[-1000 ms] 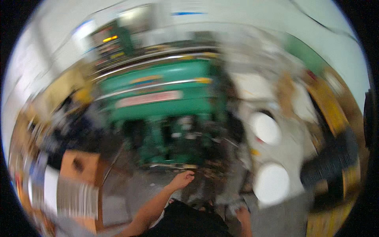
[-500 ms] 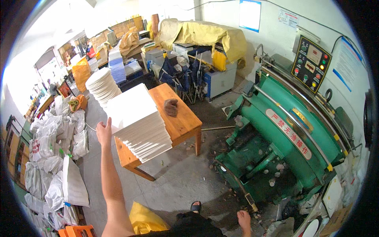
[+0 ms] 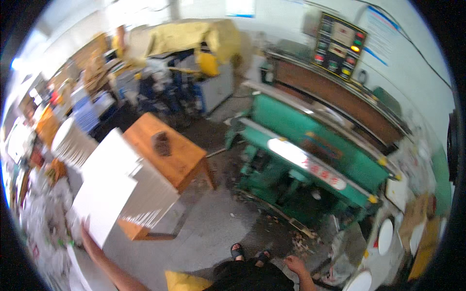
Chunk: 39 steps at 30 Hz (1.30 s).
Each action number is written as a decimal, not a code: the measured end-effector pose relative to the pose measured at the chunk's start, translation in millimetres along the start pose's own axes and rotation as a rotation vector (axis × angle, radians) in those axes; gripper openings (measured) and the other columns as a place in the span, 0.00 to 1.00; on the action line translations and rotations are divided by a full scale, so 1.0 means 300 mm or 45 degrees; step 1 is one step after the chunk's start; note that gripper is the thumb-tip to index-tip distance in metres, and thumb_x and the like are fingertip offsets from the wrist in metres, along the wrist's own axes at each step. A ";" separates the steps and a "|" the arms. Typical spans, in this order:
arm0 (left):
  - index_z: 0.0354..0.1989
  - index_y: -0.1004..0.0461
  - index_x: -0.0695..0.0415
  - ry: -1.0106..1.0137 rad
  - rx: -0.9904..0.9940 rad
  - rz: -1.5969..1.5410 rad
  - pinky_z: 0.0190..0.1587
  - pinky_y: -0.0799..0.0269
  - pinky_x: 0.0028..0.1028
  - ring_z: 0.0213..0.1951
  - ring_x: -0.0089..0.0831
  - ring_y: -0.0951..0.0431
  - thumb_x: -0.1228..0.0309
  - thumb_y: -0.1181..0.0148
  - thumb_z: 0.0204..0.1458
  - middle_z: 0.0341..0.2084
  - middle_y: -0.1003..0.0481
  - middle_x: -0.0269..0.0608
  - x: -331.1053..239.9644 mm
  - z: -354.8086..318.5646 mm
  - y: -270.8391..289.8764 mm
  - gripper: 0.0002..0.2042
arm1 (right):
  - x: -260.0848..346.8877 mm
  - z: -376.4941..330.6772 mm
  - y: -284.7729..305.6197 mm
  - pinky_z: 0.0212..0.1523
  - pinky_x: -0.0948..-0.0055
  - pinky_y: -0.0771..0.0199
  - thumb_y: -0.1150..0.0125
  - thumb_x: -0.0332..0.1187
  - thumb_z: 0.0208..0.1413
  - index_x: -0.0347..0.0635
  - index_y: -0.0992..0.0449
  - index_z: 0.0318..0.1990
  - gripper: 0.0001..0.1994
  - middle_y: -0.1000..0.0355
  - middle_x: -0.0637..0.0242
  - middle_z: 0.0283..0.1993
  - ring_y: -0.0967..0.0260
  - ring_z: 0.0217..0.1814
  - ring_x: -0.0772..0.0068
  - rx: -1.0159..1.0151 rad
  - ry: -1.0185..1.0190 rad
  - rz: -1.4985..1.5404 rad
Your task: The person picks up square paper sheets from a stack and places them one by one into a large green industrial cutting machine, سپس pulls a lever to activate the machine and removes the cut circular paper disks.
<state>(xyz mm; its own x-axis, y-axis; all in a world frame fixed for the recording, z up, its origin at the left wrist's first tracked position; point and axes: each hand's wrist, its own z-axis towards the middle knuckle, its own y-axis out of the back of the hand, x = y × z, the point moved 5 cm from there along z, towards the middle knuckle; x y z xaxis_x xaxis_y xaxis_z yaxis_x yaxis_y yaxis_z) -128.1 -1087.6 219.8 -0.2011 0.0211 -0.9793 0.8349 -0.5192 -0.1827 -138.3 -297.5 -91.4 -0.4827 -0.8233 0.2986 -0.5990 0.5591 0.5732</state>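
Note:
My left hand (image 3: 86, 228) grips the near edge of a white board sheet (image 3: 104, 194), its fingers partly hidden by the sheet. The sheet is pulled part way off a tall stack of white boards (image 3: 153, 194) and overlaps the stack's near left side. That stack stands on a wooden table (image 3: 182, 155), with a brown, rough lump (image 3: 161, 144) lying beside it. Low at my right side, my right hand (image 3: 294, 264) is loosely curled, and nothing shows in it. To the right stands a green press (image 3: 301, 131), its brown inner face visible.
A control panel (image 3: 340, 46) with lit buttons hangs above the press. White round discs (image 3: 386, 236) lie at the lower right. Behind the table is a stack of round boards (image 3: 73, 140). White sacks (image 3: 48, 203) line the left, and a yellow bag (image 3: 187, 281) sits by my feet.
My left hand has drawn the top sheet toward me off the stack. The press's green front has swung away from its back, exposing the brown face. My view has turned right.

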 end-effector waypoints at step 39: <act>0.56 0.43 0.73 1.432 1.333 -0.142 0.51 0.23 0.46 0.49 0.49 0.25 0.78 0.57 0.59 0.49 0.31 0.59 0.840 -1.552 -1.976 0.18 | -0.225 0.254 1.354 0.54 0.59 0.29 0.39 0.31 0.54 0.28 0.32 0.53 0.21 0.28 0.52 0.49 0.29 0.51 0.56 -0.430 0.651 2.225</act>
<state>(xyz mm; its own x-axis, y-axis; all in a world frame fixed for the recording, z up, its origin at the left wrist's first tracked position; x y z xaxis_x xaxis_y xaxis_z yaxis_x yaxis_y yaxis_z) -435.0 -376.7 40.7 0.6437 0.4618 -0.6103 0.0234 -0.8089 -0.5875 -397.7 -7.3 63.0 -0.0813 0.6168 0.7829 0.4755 0.7144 -0.5134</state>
